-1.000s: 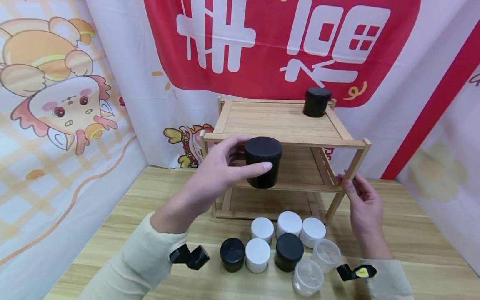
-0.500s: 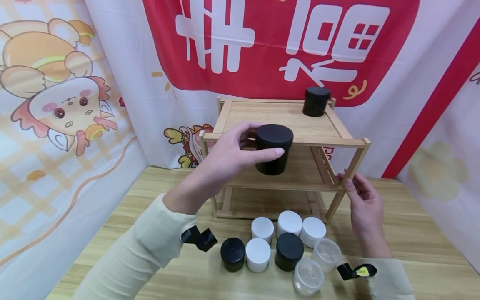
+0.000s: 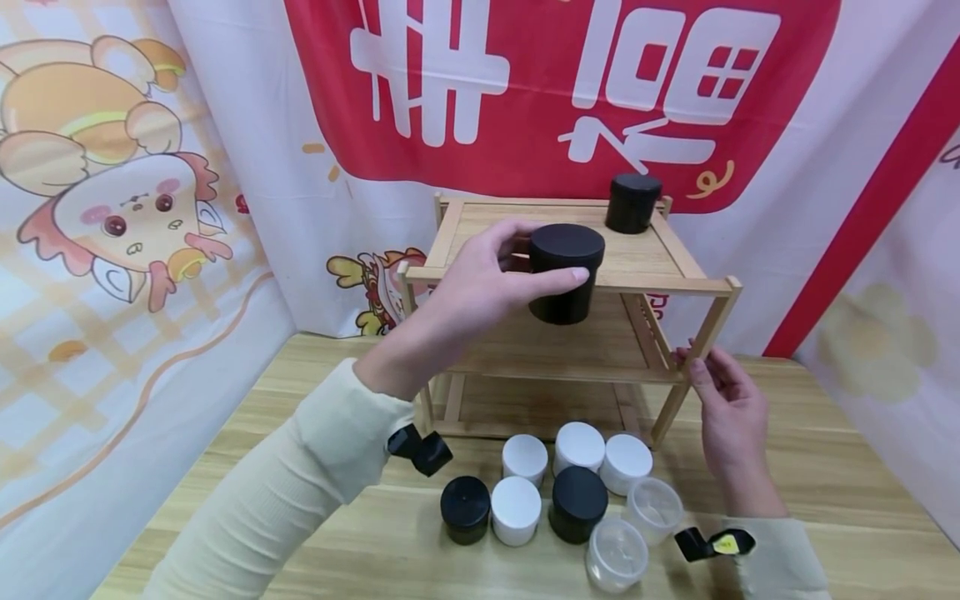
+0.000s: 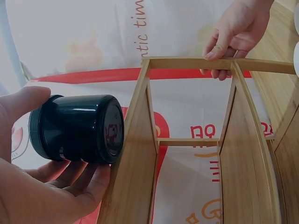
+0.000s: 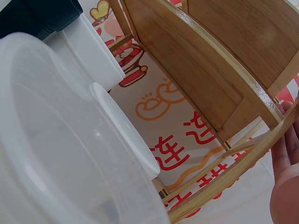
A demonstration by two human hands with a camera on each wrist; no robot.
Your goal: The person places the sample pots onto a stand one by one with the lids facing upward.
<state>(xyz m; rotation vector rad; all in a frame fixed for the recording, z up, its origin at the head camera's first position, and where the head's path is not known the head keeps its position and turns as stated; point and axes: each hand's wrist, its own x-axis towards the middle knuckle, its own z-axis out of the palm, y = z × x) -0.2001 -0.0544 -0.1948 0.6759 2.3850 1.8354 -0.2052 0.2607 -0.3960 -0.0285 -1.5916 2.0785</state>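
My left hand (image 3: 487, 279) grips a black lidded jar (image 3: 564, 287) between thumb and fingers, in front of the top tier of a wooden shelf rack (image 3: 525, 271). In the left wrist view that jar (image 4: 79, 128) shows its glossy side and base, with the fingers curled beneath. My right hand (image 3: 731, 417) pinches the rack's front right post with thumb and fingertips; the left wrist view shows this right hand (image 4: 240, 35) on the frame too. Another black jar (image 3: 633, 203) stands on the top tier at its back right corner.
Before the rack stand several white jars (image 3: 516, 510), two black jars, one left (image 3: 465, 510) and one central (image 3: 578, 504), and two clear tubs, one nearer (image 3: 617, 556) and one farther (image 3: 654, 510). A printed cloth (image 3: 375, 217) hangs behind the rack.
My left hand has raised the black jar and carried it to the right, from the middle tier's height to the top tier's front edge. The right hand stays on the post.
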